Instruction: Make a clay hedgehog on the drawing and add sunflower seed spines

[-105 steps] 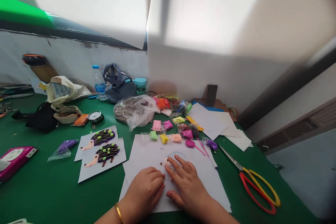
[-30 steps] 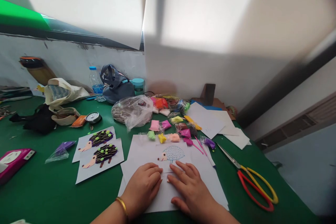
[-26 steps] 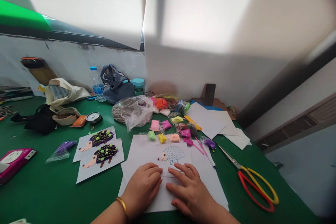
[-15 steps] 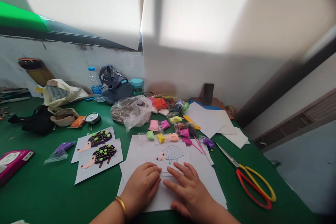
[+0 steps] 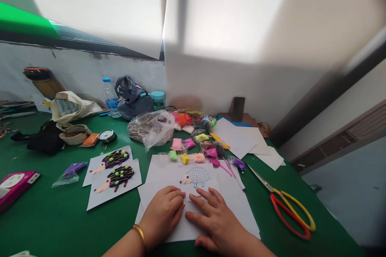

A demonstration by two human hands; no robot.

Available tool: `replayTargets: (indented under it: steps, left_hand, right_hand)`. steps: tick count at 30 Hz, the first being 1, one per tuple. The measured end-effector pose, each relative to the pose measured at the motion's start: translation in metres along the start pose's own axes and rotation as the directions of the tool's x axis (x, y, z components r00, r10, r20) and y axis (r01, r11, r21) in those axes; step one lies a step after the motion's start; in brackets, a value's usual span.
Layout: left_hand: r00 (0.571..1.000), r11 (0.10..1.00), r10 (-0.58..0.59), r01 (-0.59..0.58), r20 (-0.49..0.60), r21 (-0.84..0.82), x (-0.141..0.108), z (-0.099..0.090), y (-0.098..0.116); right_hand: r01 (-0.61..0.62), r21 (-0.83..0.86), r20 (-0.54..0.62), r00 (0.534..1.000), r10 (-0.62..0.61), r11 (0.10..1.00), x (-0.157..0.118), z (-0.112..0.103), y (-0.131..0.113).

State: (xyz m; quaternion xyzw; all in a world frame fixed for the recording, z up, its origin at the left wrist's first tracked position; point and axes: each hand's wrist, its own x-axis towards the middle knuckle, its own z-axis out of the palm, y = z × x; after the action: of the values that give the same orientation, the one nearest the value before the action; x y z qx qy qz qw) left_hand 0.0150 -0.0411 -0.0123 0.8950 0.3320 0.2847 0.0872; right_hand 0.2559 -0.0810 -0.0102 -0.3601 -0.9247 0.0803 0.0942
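My left hand [image 5: 163, 217] rests with curled fingers on a white paper sheet [image 5: 169, 225], just below a blue-outlined hedgehog drawing [image 5: 196, 177]. A gold bangle [image 5: 139, 235] circles that wrist. My right hand [image 5: 214, 221] lies flat beside it on the same paper, fingers spread and tips pointing toward my left hand. Neither hand holds anything I can see. Small lumps of pink, green, yellow and peach modelling clay [image 5: 199, 158] sit just above the drawing.
Two finished clay hedgehog cards [image 5: 113, 177] lie left of the papers on the green table [image 5: 45, 225]. Red-and-yellow scissors [image 5: 286, 217] lie to the right. Clay packets, a plastic bag [image 5: 150, 130], a water bottle [image 5: 109, 98] and a grey bag [image 5: 132, 104] stand behind.
My hands have slid down the paper, uncovering the hedgehog drawing. My right hand's fingers have spread and shifted left, and the view has drifted slightly.
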Motion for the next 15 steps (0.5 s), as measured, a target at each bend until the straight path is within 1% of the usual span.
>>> replayTargets:
  steps: [3,7,8,11,15]
  left_hand:
    - [1.0,1.0,0.008,-0.008,-0.001,0.005,0.0,-0.001,0.0]
    - [1.0,1.0,0.009,-0.009,-0.01,0.01,0.0,-0.001,0.0]
    - [1.0,1.0,0.006,-0.006,-0.011,0.008,0.0,0.0,0.0]
    - [1.0,1.0,0.002,-0.002,0.001,0.004,-0.001,0.001,-0.001]
    - [1.0,1.0,-0.008,0.008,0.027,0.002,-0.002,0.001,-0.001]
  right_hand:
    - [-0.038,-0.019,-0.006,0.999,0.038,0.999,0.001,-0.003,0.001]
    - [0.028,0.005,-0.027,0.999,-0.028,1.0,-0.002,-0.011,-0.001]
    - [0.026,0.019,-0.04,0.999,-0.026,0.999,-0.002,-0.012,-0.003]
    - [-0.02,0.069,-0.101,0.995,0.027,0.997,0.002,-0.01,-0.01]
    - [-0.037,0.135,-0.219,0.974,0.066,0.99,0.014,-0.004,-0.013]
